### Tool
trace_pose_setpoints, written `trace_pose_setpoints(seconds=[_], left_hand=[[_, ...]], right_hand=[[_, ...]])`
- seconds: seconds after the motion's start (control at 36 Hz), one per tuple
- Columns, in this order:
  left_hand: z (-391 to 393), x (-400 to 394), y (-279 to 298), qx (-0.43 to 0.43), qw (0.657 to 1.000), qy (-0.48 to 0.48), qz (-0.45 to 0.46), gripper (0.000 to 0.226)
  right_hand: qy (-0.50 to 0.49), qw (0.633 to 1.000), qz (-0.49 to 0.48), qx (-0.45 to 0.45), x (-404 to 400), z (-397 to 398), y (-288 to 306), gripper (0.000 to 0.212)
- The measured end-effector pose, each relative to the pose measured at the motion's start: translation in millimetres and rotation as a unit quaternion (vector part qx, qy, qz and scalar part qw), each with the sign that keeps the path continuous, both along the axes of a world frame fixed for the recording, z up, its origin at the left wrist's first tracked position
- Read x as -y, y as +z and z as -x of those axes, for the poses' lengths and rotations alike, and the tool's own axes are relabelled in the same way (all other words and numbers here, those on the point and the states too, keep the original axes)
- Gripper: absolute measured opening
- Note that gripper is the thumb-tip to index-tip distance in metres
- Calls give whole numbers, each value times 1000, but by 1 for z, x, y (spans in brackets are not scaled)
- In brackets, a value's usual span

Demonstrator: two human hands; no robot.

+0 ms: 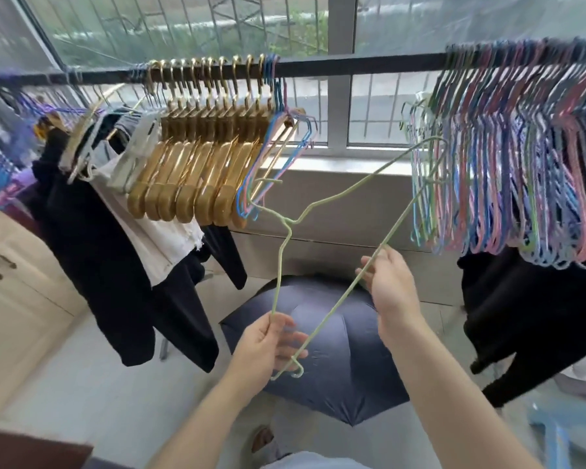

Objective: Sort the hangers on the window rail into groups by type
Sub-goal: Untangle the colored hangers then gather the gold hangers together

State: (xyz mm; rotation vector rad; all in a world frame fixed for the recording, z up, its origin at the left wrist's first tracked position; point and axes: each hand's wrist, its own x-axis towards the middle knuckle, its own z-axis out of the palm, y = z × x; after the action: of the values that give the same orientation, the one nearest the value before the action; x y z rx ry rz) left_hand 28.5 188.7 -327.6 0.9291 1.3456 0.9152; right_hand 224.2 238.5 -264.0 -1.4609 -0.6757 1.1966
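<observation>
Both forearms reached up from the bottom edge, and the left hand (264, 346) sat lowest, its thumb and fingers curled round the lower corner of a pale green wire hanger (322, 211). The right hand (391, 292) pinched the hanger's long straight bar partway up, fingers closed on the wire.

That hanger was off the rail and held in mid-air, tilted. Its long bar ran diagonally from the small loop below the left hand up and right to a rounded corner close against the multicoloured wire hangers (521, 157). Its hook (268, 184) pointed left, toward the few coloured wire hangers (278, 140) hanging just beside the gold plastic hangers (200, 157).

A dark window rail (352, 66) crossed the view horizontally. The gold group hung packed together left of centre; the dense multicoloured bundle filled the right end. Between those two groups the rail was bare, and the green hanger lay below that gap.

Left of the gold hangers, dark and white garments (122, 204) hung down. Black clothing (535, 316) hung under the right bundle. An open navy umbrella (345, 367) stood on the floor beneath the hands, and a cream cabinet (17, 299) stood at the left edge.
</observation>
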Motion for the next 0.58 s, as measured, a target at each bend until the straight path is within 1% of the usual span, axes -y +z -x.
trace_pose_setpoints(seconds=[0.06,0.11,0.17,0.22,0.28,0.36,0.44,0.5,0.58], left_hand=[[-5,0,1,20,1000,2,-1,35],[-9,0,3,25,1000,-4,-5,36],[-13,0,4,24,1000,-11,-13,36],[-18,1,5,25,999,-22,-22,36],[-24,4,7,20,998,-55,-35,38],[-33,7,12,7,993,-112,-40,41],[-36,10,19,1,985,-167,-41,34],[-35,11,28,34,981,-182,-48,34],[-35,7,54,126,979,-149,-62,42]], right_hand=[[-8,1000,7,13,0,-1,-6,37],[-12,1000,-8,-11,3,-1,-6,31],[-22,998,-46,-27,9,2,-2,28],[-47,995,-90,-23,17,5,4,24],[-69,989,-133,-15,23,9,10,22],[-81,980,-184,3,29,12,15,24],[-76,974,-213,19,31,10,19,27],[-62,975,-214,23,28,7,24,27],[5,983,-177,44,16,3,34,27]])
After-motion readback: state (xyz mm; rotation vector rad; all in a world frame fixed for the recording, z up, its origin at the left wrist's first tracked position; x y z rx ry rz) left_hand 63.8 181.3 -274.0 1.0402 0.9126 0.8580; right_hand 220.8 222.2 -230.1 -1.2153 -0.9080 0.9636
